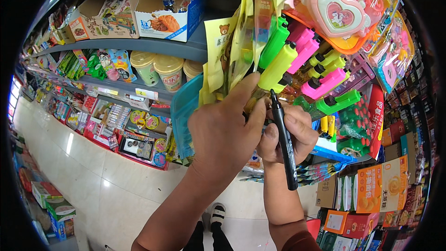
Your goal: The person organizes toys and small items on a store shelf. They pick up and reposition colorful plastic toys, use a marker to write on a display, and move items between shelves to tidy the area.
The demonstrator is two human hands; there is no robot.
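Note:
My right hand (296, 132) grips a black marker pen (286, 143), uncapped, with its dark tip pointing up and away from me. My left hand (226, 122) reaches in beside it, index finger extended against clear plastic packaging (259, 35) and yellow cards with a bear print (223, 52). Whether its fingers pinch anything is hidden by the hand itself. Just past the marker tip stands a yellow-green plastic top (278, 66) with a black nozzle. Around it are similar tops in green (275, 42) and pink (305, 50). Their lower parts are mostly covered.
A teal plastic basket (183, 118) is left of my left hand. A pink heart-shaped toy set (338, 10) lies beyond the coloured tops. Shelves of snacks, with lidded cups (169, 71) and an open carton (167, 24), run along the left. Boxed goods (381, 184) stand at the right.

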